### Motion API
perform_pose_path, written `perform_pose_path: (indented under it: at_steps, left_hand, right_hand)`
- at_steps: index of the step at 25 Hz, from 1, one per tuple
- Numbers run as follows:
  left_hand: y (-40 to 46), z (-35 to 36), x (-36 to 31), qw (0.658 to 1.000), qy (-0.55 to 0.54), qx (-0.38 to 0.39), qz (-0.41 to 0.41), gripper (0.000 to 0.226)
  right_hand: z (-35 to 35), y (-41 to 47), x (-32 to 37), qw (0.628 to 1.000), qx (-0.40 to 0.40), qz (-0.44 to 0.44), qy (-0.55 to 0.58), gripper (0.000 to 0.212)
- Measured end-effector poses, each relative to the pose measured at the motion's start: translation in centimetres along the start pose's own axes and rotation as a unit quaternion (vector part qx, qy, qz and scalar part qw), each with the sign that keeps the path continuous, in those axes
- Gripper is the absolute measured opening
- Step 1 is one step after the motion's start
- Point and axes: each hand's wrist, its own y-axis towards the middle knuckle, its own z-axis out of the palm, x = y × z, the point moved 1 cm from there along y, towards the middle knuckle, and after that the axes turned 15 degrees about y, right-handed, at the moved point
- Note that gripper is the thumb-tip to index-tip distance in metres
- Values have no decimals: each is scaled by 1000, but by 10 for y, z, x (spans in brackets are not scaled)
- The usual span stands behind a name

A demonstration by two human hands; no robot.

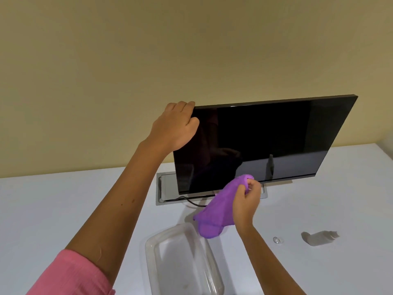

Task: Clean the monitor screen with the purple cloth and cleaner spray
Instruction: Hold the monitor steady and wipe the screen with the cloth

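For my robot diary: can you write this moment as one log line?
left hand: grips monitor corner | right hand: holds cloth at screen bottom | spray: lying on table

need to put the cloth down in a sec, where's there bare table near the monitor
Bare white table spreads left of the monitor, beyond the left hand and its arm. Another open strip lies right of the monitor's base, above the spray bottle. It is crowded in front: clear tray, purple cloth in the right hand, cable, small cap.
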Motion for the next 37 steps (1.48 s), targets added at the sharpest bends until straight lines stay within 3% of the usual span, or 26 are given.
perform_pose_path:
  at_steps: [3, 6, 12, 16, 19, 22, 24, 26, 28, 32, 37]
  left_hand:
    - [-1, 1, -1, 1000, -12, -2, -13, 51]
    - [-1, 0, -3, 1000, -14, 0, -19, 51]
    - [-1, 1, -2, 1000, -8, 10, -19, 51]
    - [0, 1, -1, 1000, -5, 6, -19, 51]
    - [1, 2, 0, 1000, -2, 7, -18, 51]
    - [1, 1, 2, 1000, -3, 14, -13, 50]
    - [1, 1, 2, 1000, -4, 15, -10, 50]
    - [2, 2, 2, 1000, -6, 15, -10, 50]
    - [2, 2, 2, 1000, -8, 15, -9, 51]
    - [2, 2, 3, 1000, -9, 15, -9, 51]
    - [2, 1, 1, 1000, 3, 12, -10, 52]
  right_hand:
    - [-23, 45, 17, 993, -119, -8, 14, 23]
    - [-27, 82, 40, 986, -148, -66, 29, 17]
    - [11, 97, 70, 987, -98, -124, 24, 23]
    - [56, 59, 83, 972, 46, -229, -35, 34]
    - [84, 24, 70, 912, 190, -340, -128, 38]
    - [95, -6, 37, 813, 304, -431, -245, 46]
    - [87, -15, 17, 753, 350, -448, -331, 63]
    - [71, -13, 5, 728, 352, -442, -387, 76]
    - [53, -3, -1, 748, 300, -433, -403, 72]
    - [15, 34, 2, 798, 121, -391, -442, 68]
    - [4, 90, 43, 861, 25, -378, -339, 51]
